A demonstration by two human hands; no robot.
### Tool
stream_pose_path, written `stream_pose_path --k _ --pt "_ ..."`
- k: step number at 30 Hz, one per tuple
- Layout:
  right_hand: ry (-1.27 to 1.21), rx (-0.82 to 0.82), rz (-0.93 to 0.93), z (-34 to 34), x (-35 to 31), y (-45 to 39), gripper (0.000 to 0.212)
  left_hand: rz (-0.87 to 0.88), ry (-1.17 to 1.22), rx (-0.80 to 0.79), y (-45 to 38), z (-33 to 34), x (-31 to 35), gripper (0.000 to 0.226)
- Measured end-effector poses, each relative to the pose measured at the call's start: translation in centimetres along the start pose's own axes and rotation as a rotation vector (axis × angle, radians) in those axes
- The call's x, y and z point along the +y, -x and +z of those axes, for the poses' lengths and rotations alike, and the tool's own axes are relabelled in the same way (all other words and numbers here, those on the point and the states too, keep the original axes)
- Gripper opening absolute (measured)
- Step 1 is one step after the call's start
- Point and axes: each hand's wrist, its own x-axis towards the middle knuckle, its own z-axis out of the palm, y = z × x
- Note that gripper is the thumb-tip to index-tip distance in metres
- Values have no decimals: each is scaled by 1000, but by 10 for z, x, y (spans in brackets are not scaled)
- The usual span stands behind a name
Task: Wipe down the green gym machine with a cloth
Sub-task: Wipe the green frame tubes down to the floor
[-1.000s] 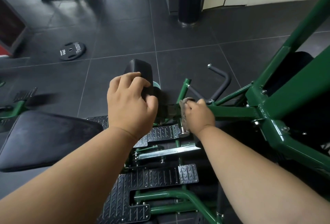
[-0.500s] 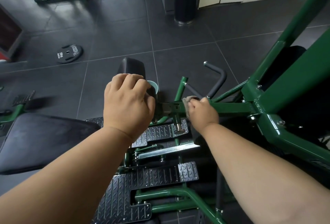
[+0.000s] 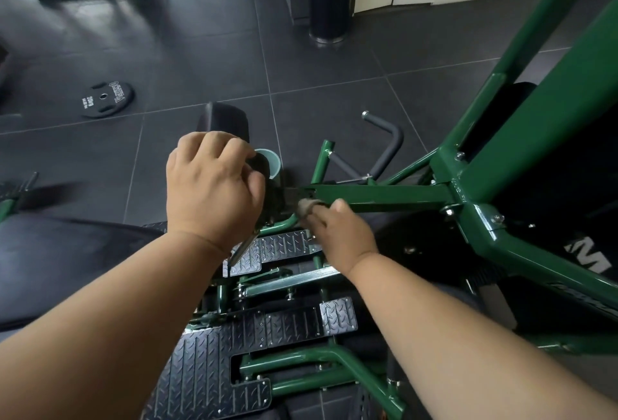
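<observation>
Cloth [image 3: 306, 207] sits pinched in my right hand [image 3: 337, 232] against the green bar [image 3: 378, 197], while my left hand [image 3: 214, 192] grips a black roller pad [image 3: 259, 165].

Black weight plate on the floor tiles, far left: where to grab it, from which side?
The round black weight plate lies flat on the dark tiled floor, apart from the green machine. Come from above and hook fingers through a rim cut-out; lying flat likely leaves the outer edge no room underneath.
</observation>
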Motion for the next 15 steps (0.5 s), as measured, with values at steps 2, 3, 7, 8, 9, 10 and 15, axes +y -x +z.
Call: stream_pose_path --k 2,3,7,8,9,10,15 --pt "-31 49 148 -3 21 -6 28 13 -5 10 1 -1 0 25" --pt "-40 56 168 -3 25 -8 29 19 -10 13 1 -1 1 25" --pt "35 -6 -45 -9 0 -28 33 44 -39 17 1 0 1 22" --pt "70 -14 -68 -12 -3 -33 34 49 -45 19 1 0 1 23" --pt "110 -10 -73 -13 1 -38 33 50 -50 20 1 1 1 23" --pt "155 -14 -50 -14 12 -41 33 45 -55 20 2 2 1 24" --pt "159 122 311 -18 69 -48 46 20 -73 19 2 2 2 24"
